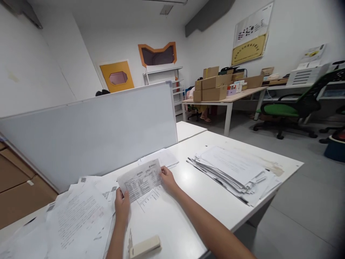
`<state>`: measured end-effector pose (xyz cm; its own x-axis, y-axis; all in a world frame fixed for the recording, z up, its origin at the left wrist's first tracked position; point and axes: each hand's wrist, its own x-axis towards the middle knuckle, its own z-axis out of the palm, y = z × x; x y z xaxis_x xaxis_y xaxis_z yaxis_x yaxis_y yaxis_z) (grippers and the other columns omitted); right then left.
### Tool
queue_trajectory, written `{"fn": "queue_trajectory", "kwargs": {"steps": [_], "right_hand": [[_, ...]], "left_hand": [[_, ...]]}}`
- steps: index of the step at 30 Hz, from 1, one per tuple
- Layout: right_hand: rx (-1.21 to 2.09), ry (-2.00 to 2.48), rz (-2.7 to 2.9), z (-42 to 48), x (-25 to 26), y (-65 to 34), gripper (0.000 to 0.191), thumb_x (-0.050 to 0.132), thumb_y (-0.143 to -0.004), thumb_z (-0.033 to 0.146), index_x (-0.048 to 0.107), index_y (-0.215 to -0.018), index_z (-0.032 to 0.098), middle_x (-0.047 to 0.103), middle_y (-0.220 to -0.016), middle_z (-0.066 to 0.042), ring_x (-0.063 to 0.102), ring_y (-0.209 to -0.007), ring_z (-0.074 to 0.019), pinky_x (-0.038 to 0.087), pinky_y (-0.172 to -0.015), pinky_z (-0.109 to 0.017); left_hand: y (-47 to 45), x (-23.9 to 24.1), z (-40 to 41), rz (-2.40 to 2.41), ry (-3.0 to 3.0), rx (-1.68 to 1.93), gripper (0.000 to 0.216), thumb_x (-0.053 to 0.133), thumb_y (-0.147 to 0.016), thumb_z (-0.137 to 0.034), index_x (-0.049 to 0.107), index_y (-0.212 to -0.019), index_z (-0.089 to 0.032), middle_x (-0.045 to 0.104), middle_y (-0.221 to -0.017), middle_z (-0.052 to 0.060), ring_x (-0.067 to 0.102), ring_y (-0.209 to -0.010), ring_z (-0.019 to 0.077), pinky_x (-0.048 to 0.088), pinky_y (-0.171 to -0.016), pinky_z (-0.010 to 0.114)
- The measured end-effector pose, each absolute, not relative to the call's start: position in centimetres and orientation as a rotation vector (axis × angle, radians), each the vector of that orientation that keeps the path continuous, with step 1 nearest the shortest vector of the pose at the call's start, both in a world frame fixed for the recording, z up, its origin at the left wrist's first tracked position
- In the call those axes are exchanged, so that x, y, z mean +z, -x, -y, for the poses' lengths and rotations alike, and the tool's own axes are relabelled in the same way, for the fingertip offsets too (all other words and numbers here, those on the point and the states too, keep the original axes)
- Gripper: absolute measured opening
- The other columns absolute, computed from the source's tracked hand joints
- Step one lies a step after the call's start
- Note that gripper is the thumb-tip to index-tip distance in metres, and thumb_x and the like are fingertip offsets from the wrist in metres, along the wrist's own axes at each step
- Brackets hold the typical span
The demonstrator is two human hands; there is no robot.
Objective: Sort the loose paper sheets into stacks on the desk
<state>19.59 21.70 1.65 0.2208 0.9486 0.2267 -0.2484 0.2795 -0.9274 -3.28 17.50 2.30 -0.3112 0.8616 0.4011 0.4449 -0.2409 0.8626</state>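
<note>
A small printed slip of paper (140, 178) is held up between both hands above the white desk (205, 201). My left hand (122, 208) pinches its lower left corner. My right hand (167, 178) grips its right edge. Under the slip lies a larger printed sheet (151, 197) flat on the desk. A loose spread of printed papers (78, 216) lies to the left of my left hand. A cream stapler (145, 246) rests near the desk's front edge, between my forearms.
A thick fanned stack of papers (234, 172) lies on the desk's right side. A white partition panel (88, 129) stands along the desk's far edge. Cardboard boxes (212, 88) crowd a far table, and a green office chair (293, 108) stands right. Brown cartons (16, 187) sit left.
</note>
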Motion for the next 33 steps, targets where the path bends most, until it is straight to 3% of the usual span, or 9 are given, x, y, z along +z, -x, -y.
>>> {"fn": "queue_trajectory", "kwargs": {"steps": [6, 10, 12, 17, 22, 27, 33], "right_hand": [[0.877, 1.121, 0.779, -16.7, 3.0, -21.0, 0.016, 0.046, -0.067, 0.035, 0.049, -0.080, 0.025, 0.061, -0.078, 0.001, 0.054, -0.080, -0.0177, 0.042, -0.067, -0.027], [0.832, 1.166, 0.668, -6.3, 1.8, -24.2, 0.019, 0.049, -0.068, 0.037, 0.048, -0.083, 0.025, 0.059, -0.073, 0.000, 0.053, -0.067, -0.0184, 0.041, -0.057, -0.027], [0.793, 1.181, 0.634, -0.3, 0.0, -26.1, 0.019, 0.055, -0.068, 0.036, 0.051, -0.082, 0.025, 0.061, -0.073, -0.001, 0.055, -0.069, -0.0193, 0.043, -0.059, -0.028], [0.950, 1.300, 0.591, 10.0, -2.9, -29.4, 0.018, 0.058, -0.064, 0.032, 0.058, -0.078, 0.021, 0.065, -0.066, 0.000, 0.057, -0.059, -0.0186, 0.043, -0.055, -0.028], [1.118, 1.326, 0.666, 10.0, -2.9, -30.1, 0.015, 0.052, -0.055, 0.023, 0.060, -0.068, 0.019, 0.061, -0.054, 0.003, 0.052, -0.050, -0.0135, 0.036, -0.048, -0.023], [1.089, 1.292, 0.644, 8.2, -3.1, -29.2, 0.027, 0.048, -0.052, 0.023, 0.065, -0.072, 0.019, 0.065, -0.059, 0.002, 0.055, -0.055, -0.0145, 0.038, -0.050, -0.023], [0.978, 1.266, 0.646, 7.5, -2.7, -29.7, 0.033, 0.047, -0.055, 0.025, 0.068, -0.080, 0.018, 0.071, -0.070, -0.001, 0.061, -0.063, -0.0176, 0.044, -0.056, -0.026]], "left_hand": [[2.5, 3.2, -14.6, -1.698, -1.483, 1.566, 0.041, 0.054, -0.074, -0.039, 0.052, -0.111, -0.022, 0.063, -0.091, 0.003, 0.061, -0.080, 0.0166, 0.047, -0.079, 0.032], [3.5, 3.3, -10.5, -1.668, -1.431, 1.661, 0.044, 0.039, -0.083, -0.044, 0.046, -0.115, -0.016, 0.063, -0.088, 0.007, 0.063, -0.083, 0.0175, 0.050, -0.078, 0.034], [3.5, 3.2, -8.3, -1.612, -1.501, 1.671, 0.044, 0.037, -0.084, -0.046, 0.047, -0.114, -0.016, 0.063, -0.089, 0.007, 0.062, -0.087, 0.0182, 0.049, -0.083, 0.035], [1.6, 2.8, -5.2, -1.367, -1.856, 1.246, 0.040, 0.053, -0.075, -0.048, 0.061, -0.102, -0.021, 0.068, -0.087, 0.004, 0.063, -0.088, 0.0203, 0.048, -0.086, 0.036], [0.0, 2.7, -5.7, -1.359, -2.044, 0.938, 0.033, 0.054, -0.077, -0.044, 0.065, -0.099, -0.022, 0.069, -0.090, 0.004, 0.063, -0.088, 0.0204, 0.048, -0.084, 0.035], [0.0, 2.7, -5.4, -1.384, -2.231, 0.886, 0.027, 0.050, -0.081, -0.044, 0.065, -0.083, -0.021, 0.070, -0.088, 0.003, 0.063, -0.086, 0.0201, 0.049, -0.079, 0.032], [-0.7, 3.0, -4.6, -1.276, -2.574, 0.857, 0.037, 0.054, -0.080, -0.047, 0.062, -0.104, -0.020, 0.069, -0.102, 0.008, 0.061, -0.096, 0.0253, 0.046, -0.085, 0.039]]}}
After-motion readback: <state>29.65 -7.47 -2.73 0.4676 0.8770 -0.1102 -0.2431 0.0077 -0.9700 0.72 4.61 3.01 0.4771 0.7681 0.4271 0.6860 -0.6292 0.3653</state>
